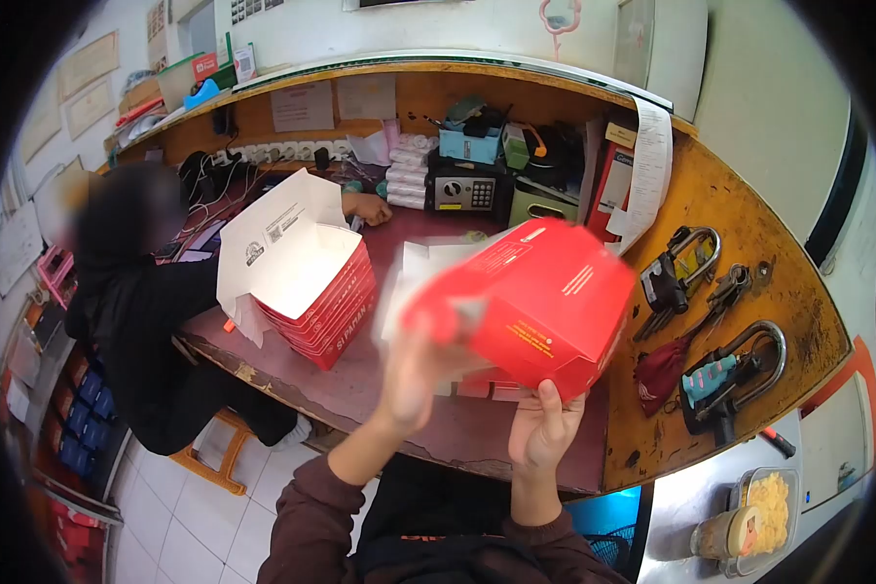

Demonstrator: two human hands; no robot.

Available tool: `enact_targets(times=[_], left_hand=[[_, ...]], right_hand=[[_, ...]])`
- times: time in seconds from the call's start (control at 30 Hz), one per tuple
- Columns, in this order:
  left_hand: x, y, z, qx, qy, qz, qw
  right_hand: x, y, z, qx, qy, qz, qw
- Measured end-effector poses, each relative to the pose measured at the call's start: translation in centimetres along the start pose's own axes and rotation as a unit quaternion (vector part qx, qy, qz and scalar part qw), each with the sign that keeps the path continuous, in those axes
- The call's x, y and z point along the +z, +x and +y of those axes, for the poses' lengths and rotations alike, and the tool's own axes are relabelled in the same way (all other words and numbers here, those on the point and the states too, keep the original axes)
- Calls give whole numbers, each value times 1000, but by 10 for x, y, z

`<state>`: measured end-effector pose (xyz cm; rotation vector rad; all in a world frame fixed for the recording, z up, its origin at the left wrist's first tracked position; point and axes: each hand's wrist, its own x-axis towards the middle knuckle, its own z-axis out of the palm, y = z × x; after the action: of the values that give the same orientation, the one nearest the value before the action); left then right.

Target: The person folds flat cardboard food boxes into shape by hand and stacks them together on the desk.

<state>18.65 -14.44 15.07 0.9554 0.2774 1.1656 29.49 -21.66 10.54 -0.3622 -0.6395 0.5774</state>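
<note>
A red cardboard food box [555, 302] with white and yellow print is tilted up in front of me, over the desk. My right hand [547, 428] grips its lower edge, thumb on the outside. At the box's left end, my left hand [411, 375] reaches up to a flap, its fingers smeared by motion. Behind and below the box, a white-lined open carton [419, 263] partly shows. To the left stands a stack of nested red boxes [336, 321], the top one with its white lid [287, 229] raised.
A person in black [136, 302] sits at the left, one hand [368, 207] resting on the desk [399, 409]. A safe [465, 193] and paper rolls [409, 170] stand at the back. U-locks [740, 380] and keys lie right. A food tub [764, 516] sits lower right.
</note>
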Motion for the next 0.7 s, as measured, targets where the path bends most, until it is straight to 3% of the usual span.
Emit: enact_targets(times=[0.03,0.13,0.17,0.23,0.3,0.33,0.37,0.43,0.5,0.57,0.6,0.63,0.67,0.7], left_hand=[[2,-4,-6,2,0,1,1000],[4,-10,-14,141,11,84,986],[2,-12,-16,142,11,86,986],[-3,-18,-21,251,261,45,931],[1,-20,-29,270,253,63,927],[-3,-20,-35,254,266,21,930],[-2,-21,-34,237,279,-20,930],[-3,-22,-37,205,229,9,952],[-26,-20,-45,94,143,-56,984],[-23,-15,-37,131,96,-64,985],[-27,-11,-30,62,-77,-21,995],[-29,-8,-22,-10,-247,22,969],[-24,-4,-9,-11,-248,24,968],[-17,0,7,9,-237,95,967]], right_hand=[[1,0,3,-1,16,3,1000],[-4,1,12,8,5,-10,1000],[-5,1,14,9,4,-11,1000],[-5,3,14,-17,26,-40,999],[5,-3,24,-25,10,-44,999],[10,-9,29,-32,-5,-46,998],[0,-17,43,-14,-105,-37,994],[-20,-19,59,45,-138,-74,987],[-7,-10,54,19,-69,-39,997],[5,-6,41,-6,-1,-5,1000],[10,-6,31,1,14,-9,1000],[12,-7,26,9,28,-13,999],[8,-10,28,-9,-8,-35,999],[4,-14,25,-7,-10,-35,999]])
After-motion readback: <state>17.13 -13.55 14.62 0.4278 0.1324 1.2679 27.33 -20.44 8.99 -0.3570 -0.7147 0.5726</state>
